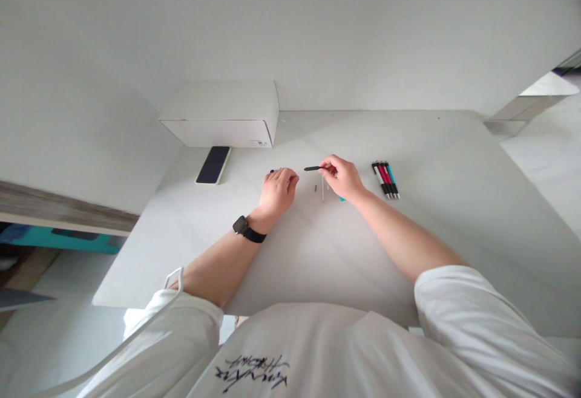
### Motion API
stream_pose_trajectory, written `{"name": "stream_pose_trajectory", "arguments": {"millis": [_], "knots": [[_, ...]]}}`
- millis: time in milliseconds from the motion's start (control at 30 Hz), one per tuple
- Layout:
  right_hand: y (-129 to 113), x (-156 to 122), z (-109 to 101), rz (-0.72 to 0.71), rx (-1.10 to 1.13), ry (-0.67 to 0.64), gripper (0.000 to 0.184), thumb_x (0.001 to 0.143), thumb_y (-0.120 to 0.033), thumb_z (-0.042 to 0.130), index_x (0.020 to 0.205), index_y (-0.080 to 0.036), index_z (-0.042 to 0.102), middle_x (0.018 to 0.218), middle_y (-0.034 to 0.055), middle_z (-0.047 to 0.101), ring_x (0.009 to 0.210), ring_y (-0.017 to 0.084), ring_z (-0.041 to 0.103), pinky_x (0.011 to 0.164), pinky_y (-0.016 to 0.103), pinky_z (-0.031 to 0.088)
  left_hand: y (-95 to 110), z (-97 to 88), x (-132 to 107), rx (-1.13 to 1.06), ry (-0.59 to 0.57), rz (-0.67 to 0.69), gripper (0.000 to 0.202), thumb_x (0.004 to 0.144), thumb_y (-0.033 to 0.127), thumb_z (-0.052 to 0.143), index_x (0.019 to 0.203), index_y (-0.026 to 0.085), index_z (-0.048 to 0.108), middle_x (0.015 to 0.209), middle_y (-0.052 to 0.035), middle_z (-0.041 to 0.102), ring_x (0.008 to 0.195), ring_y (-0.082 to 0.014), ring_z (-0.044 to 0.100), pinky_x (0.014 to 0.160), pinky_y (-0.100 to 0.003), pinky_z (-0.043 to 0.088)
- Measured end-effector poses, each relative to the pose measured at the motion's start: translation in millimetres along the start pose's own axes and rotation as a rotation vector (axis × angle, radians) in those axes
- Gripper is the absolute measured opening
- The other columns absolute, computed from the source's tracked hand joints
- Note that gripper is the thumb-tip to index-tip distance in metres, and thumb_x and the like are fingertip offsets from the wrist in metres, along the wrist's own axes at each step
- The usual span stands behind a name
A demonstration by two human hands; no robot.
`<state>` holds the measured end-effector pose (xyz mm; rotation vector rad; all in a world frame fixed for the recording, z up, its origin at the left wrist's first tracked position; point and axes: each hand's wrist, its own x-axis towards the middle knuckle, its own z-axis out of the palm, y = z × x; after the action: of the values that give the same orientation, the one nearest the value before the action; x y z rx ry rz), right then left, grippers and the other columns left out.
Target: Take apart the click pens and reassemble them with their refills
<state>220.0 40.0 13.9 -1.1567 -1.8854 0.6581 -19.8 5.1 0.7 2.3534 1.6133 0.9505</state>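
Observation:
My right hand [342, 177] pinches a slim black pen part [311, 169], held level above the table with its free end pointing left. Under and beside that hand lie a thin pale stick like a pen refill [322, 190], a tiny dark piece that may be a spring [316, 188], and a teal piece [342, 199] partly covered by the hand. My left hand [278, 192] is curled, back upward, at the table to the left. A small dark piece [272, 171] peeks out past its knuckles; what the fingers hold is mostly hidden.
Several pens [385, 180] with black grips lie side by side to the right. A white box [222, 132] stands against the wall at the back left of the white table [308, 265]. In front of it is a phone [213, 165].

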Motion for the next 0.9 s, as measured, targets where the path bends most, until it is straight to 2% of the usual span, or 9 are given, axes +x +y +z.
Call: {"name": "stream_pose_trajectory", "arguments": {"millis": [133,300,567,767,900], "knots": [[5,2,0,-0.012,0.012,0.045,0.017,0.096,-0.039,0.064,0.103,-0.025,0.069,0.093,0.0044,0.076,0.082,0.02,0.068,0.078,0.032,0.053,0,-1.2,-3,0.214,-0.128,0.045,0.016,0.104,0.026,0.051,0.103,0.025,0.068,0.102,-0.0088,0.071,0.103,-0.0283,0.062,0.099,-0.045,0.04],[8,3,1,-0.009,-0.02,0.019,0.013,0.096,-0.035,0.064,0.103,-0.025,0.069,0.093,0.0031,0.076,0.079,0.018,0.067,0.078,0.031,0.052,-4,-1.6,-5,0.321,-0.174,0.077,0.024,0.101,0.017,0.05,0.106,0.026,0.072,0.104,-0.0095,0.071,0.105,-0.0306,0.061,0.101,-0.049,0.038],[8,4,-1,-0.005,-0.011,-0.014,0.014,0.096,-0.034,0.064,0.105,-0.025,0.07,0.092,0.0022,0.075,0.078,0.017,0.067,0.078,0.03,0.051,-2,1.0,-5,0.276,-0.203,0.088,0.026,0.101,0.018,0.052,0.11,0.028,0.074,0.106,-0.0092,0.072,0.106,-0.0302,0.062,0.101,-0.047,0.039],[15,6,-3,-0.043,-0.074,-0.138,0.012,0.096,-0.033,0.067,0.1,-0.024,0.074,0.096,0.003,0.075,0.079,0.017,0.065,0.079,0.03,0.049,-2,-0.5,-3,0.244,-0.188,0.077,0.027,0.1,0.02,0.056,0.117,0.028,0.073,0.11,-0.0089,0.072,0.108,-0.0299,0.062,0.101,-0.046,0.04],[20,8,-2,-0.092,-0.125,-0.209,0.01,0.095,-0.029,0.069,0.097,-0.024,0.077,0.096,0.0032,0.074,0.083,0.017,0.066,0.083,0.031,0.048,2,-3.6,-3,0.223,-0.169,0.114,0.036,0.1,0.013,0.049,0.125,0.028,0.07,0.114,-0.0093,0.072,0.109,-0.0294,0.062,0.101,-0.046,0.04]]}}
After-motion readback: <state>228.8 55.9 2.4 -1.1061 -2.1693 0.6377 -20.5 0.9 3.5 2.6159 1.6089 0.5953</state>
